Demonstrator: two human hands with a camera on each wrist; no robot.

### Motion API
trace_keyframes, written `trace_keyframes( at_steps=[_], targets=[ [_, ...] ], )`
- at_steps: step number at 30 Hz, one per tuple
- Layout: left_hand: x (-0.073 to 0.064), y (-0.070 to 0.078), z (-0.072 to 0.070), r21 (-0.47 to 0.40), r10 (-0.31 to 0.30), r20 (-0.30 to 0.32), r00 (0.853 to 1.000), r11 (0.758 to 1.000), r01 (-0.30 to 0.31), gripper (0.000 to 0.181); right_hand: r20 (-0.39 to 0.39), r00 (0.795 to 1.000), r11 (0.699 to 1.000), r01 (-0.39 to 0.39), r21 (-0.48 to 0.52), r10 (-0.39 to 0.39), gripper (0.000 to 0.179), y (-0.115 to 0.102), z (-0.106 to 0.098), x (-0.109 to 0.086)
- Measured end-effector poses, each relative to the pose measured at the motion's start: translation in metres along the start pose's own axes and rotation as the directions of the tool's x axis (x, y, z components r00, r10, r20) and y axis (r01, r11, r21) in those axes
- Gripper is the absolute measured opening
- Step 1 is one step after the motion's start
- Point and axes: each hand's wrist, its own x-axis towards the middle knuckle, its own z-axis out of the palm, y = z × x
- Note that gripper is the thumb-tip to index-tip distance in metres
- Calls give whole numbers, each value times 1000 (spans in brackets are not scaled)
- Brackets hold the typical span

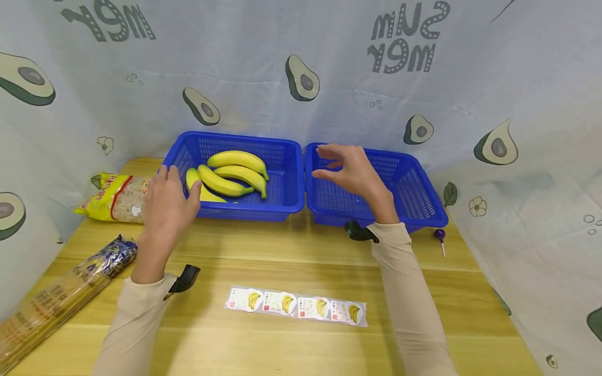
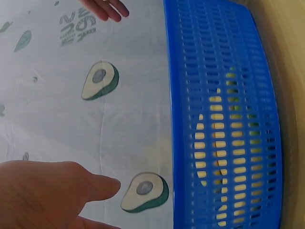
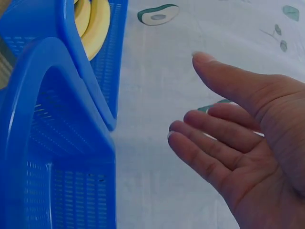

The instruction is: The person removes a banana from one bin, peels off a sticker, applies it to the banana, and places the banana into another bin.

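Several yellow bananas (image 1: 237, 172) lie in the left blue basket (image 1: 288, 203). My left hand (image 1: 166, 201) hovers by that basket's near left corner, thumb apart from the fingers, holding nothing. Over the right blue basket (image 1: 423, 219), which has nothing visible in it, my right hand (image 1: 350, 169) hangs with its thumb spread from its fingers. In the right wrist view the same right hand (image 3: 243, 133) is beside the basket rims, its palm bare. The left wrist view has the left thumb (image 2: 102, 187) apart from the slotted basket wall (image 2: 228, 119), bananas showing through.
A strip of banana-picture cards (image 1: 296, 306) in clear wrap lies on the wooden table (image 1: 263, 350). At left are a yellow food bag (image 1: 117, 198) and a long noodle pack (image 1: 61, 303). A purple lollipop (image 1: 440, 237) lies right. A patterned curtain (image 1: 254, 68) hangs behind.
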Motion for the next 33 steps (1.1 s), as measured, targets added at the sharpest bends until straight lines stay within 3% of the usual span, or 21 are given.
trace_keyframes(
  at_steps=[9, 20, 25, 28, 33],
  targets=[
    [10, -33, -13, -111, -116, -45, 992, 988, 110, 66, -5, 997, 990, 77, 119, -77, 63, -5, 3, 23],
    [13, -61, -31, -175, -222, 100, 970, 955, 237, 66, 32, 992, 978, 112, 176, -119, 63, -20, 8, 46],
    [14, -75, -38, -220, -241, 181, 953, 935, 278, 66, 56, 991, 946, 102, 306, -125, 66, -27, 17, 60],
    [16, -80, -38, -318, -234, 212, 949, 901, 293, 63, 73, 987, 914, 104, 392, -144, 66, -32, 22, 69],
    [18, -86, -33, -497, -258, 258, 931, 791, 357, 55, 85, 983, 870, 101, 482, -161, 62, -36, 34, 84]
  ],
)
